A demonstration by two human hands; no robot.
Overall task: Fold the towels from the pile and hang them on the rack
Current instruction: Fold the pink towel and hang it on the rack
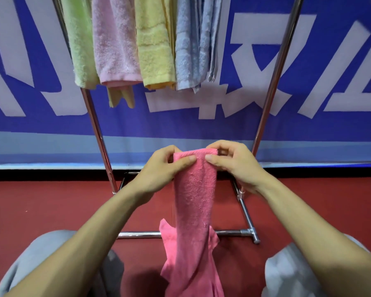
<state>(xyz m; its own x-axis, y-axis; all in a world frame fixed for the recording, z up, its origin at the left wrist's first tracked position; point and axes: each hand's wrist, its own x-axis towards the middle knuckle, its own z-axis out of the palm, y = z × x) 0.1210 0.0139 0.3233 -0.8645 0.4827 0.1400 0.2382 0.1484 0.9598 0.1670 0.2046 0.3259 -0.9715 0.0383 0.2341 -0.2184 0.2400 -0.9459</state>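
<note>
Nearest, our grey-clad knees (pixel 51 254) over red floor (pixel 41 200). Next, pink towel (pixel 193 211), folded narrow, hanging between them. Our left hand (pixel 161 168) and right hand (pixel 234 163) pinch its top corners, thumbs in front, fingers closed behind. Beyond, chrome rack (pixel 99 133); green (pixel 79 39), pale pink (pixel 116 43), yellow (pixel 154 46), blue (pixel 189 46) towels hang there. Farthest, blue banner (pixel 308 125).

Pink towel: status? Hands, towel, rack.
Left hand and right hand both pinch the pink towel at its top edge. Towel hangs down, not yet hung. Rack holds four towels; right side free.
</note>
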